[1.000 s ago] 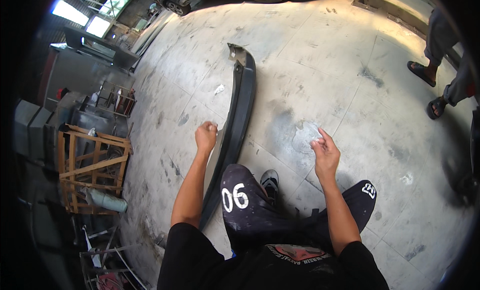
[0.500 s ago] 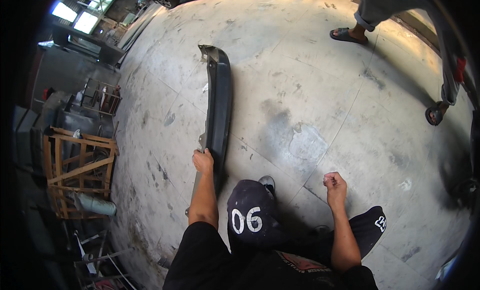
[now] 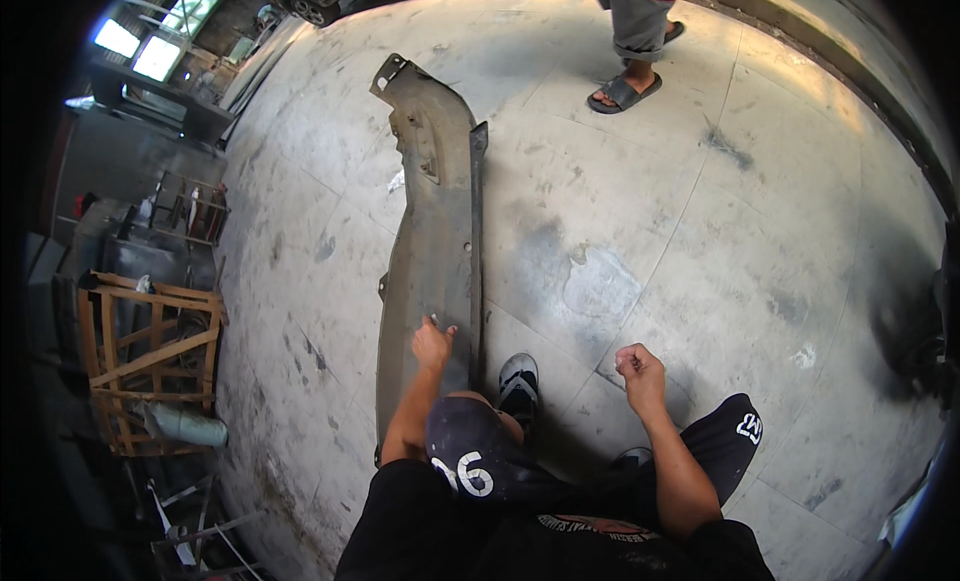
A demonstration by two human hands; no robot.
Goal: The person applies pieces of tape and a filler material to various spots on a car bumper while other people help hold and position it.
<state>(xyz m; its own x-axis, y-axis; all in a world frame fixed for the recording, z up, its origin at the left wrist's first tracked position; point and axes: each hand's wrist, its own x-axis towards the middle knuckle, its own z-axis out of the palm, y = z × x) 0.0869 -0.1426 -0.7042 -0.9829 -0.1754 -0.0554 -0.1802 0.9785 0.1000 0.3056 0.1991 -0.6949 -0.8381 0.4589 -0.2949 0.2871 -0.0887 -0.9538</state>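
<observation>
A long dark car bumper lies lengthwise on the floor at my left. Its dusty, hollow inner side faces up, and brackets show at its curved far end. My left hand is over the near half of the bumper, away from its edges. The thumb stands apart from the half-bent fingers; whether they touch the bumper I cannot make out. In front of my right knee, my right hand is raised with its fingers curled and pressed together. Anything in that pinch is too small to name.
My shoe stands beside the bumper. Another person's sandalled foot is on the concrete floor ahead. A wooden frame and a pale roll are at the left. A car wheel shows at the far edge.
The bumper has turned over from its edge, so its inner side now faces up. My left hand has let go of its edge. The other person has stepped leftward.
</observation>
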